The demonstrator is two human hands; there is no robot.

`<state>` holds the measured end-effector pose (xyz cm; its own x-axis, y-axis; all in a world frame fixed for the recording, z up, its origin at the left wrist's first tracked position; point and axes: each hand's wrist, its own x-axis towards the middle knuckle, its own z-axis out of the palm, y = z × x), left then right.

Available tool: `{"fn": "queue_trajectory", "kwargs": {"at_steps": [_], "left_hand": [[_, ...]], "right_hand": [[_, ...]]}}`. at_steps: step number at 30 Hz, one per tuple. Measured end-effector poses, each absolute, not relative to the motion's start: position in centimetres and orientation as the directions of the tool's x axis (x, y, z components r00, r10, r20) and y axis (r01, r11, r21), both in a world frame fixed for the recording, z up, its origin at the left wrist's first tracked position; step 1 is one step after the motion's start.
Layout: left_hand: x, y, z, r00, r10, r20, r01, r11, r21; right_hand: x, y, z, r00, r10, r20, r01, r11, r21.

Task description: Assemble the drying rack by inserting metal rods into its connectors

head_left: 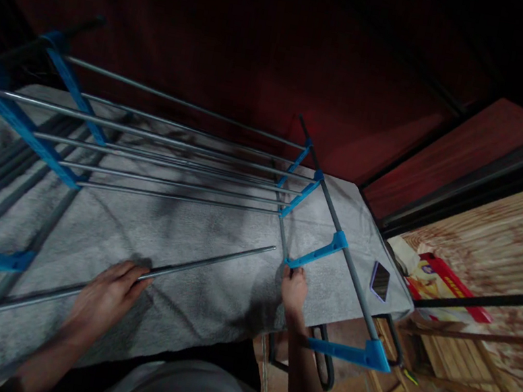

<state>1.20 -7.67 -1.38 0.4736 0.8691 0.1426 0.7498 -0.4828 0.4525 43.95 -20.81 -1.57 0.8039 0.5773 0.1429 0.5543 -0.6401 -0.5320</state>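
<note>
A rack of grey metal rods (172,161) and blue plastic brackets lies on a grey cloth (183,243). My left hand (107,297) is closed round a loose grey rod (190,264) that runs from lower left up toward the rack's right side. My right hand (293,291) grips the end of a blue bracket (317,253) on the right side frame (354,272). The rod's far tip ends just left of that bracket.
A phone (380,281) lies face up on the cloth's right corner. A red and yellow box (437,282) sits beyond it on a wooden surface. Another blue bracket (350,353) hangs over the cloth's edge. A dark red wall stands behind.
</note>
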Motion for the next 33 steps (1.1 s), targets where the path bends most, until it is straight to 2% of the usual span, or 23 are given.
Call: {"fn": "queue_trajectory", "kwargs": {"at_steps": [14,21,27,30,33], "left_hand": [[1.2,-7.7,-1.6,0.488,0.864,0.124,0.740,-0.485,0.466],[1.0,-7.1,-1.7,0.516,0.842,0.160,0.702,-0.522,0.484],[1.0,-6.8,-1.9,0.504,0.844,0.183,0.712,-0.526,0.465],[3.6,-5.9,-0.5,0.482,0.849,0.217,0.679,-0.518,0.519],[9.8,-4.0,1.4,0.530,0.803,0.275,0.563,-0.575,0.594]], "right_hand": [[43.1,-20.6,-1.6,0.825,0.541,0.165,0.528,-0.634,-0.565],[43.0,-20.8,-1.8,0.804,0.565,0.188,0.543,-0.567,-0.620],[43.4,-20.8,-2.3,0.792,0.581,0.187,0.561,-0.572,-0.598],[43.6,-20.8,-2.7,0.785,0.590,0.190,0.572,-0.571,-0.588],[43.8,-20.6,-3.0,0.797,0.576,0.183,0.554,-0.575,-0.602]]}}
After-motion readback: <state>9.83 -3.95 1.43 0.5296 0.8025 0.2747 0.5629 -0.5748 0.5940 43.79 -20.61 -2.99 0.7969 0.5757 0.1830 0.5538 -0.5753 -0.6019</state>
